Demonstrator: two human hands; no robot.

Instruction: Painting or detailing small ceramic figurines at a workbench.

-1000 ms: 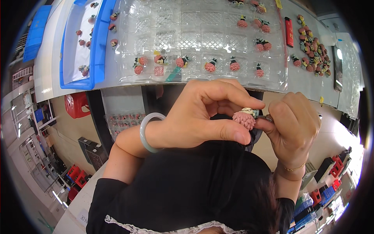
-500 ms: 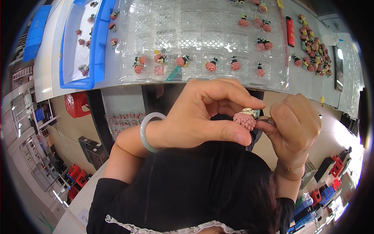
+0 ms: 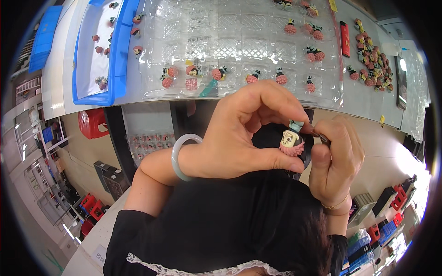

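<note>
Between the thumb and fingertips of my left hand [image 3: 251, 133] sits a small figurine [image 3: 292, 140] with a pink scaly base, a cream face and a grey-green leafy top. Close on its right, my right hand [image 3: 338, 154] is closed around a thin dark tool [image 3: 321, 136], whose tip points toward the figurine; I cannot tell if they touch. Beyond my hands, a clear plastic tray [image 3: 221, 34] lies on the table with similar pink figurines in some pockets. One of these, a pink figurine [image 3: 311, 84], rests near the tray's front right.
A blue bin [image 3: 113, 92] with several figurines stands at the left. Past the tray's right side lie a red lighter-like object [image 3: 345, 39] and a heap of figurines [image 3: 375, 64]. A red stool [image 3: 92, 123] stands below the table's left edge.
The figurine has turned in my left hand, so its cream face and leafy top now show. My right hand has shifted slightly left, with more of the dark tool visible.
</note>
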